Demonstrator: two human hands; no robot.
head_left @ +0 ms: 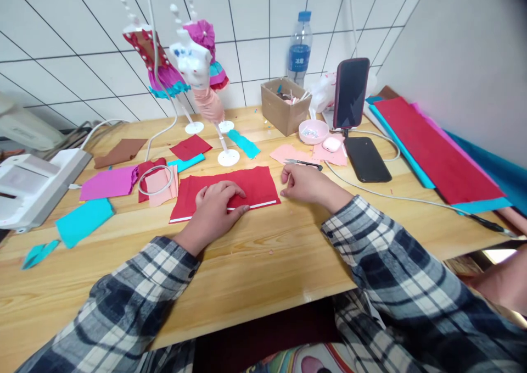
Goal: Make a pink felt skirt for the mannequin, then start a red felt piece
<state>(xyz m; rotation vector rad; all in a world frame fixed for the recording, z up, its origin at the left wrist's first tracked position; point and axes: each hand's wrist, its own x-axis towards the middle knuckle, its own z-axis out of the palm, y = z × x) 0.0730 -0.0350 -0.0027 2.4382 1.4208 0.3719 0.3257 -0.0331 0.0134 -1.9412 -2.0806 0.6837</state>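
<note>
A red sheet (257, 183) lies flat on the wooden table, with a white strip (263, 204) along its near edge. My left hand (216, 208) rests on the sheet, fingers spread and lying flat, the thumb by the strip. Just beyond the sheet's right edge is my right hand (302, 183), its fingers curled and the thumb close to the index finger; whatever may be between them is too small to make out. Scissors or a similar small blade tool (315, 166) with a black handle lies behind the right hand, on pink paper (288, 153).
Dressed mini mannequins (197, 68) stand at the back left. Behind the sheet are a cardboard box (284, 109), a pink bowl (313, 132) and an upright phone (351, 95). A black phone (368, 160) and cable lie right; coloured sheets (436, 148) at far right, scraps (84, 222) left.
</note>
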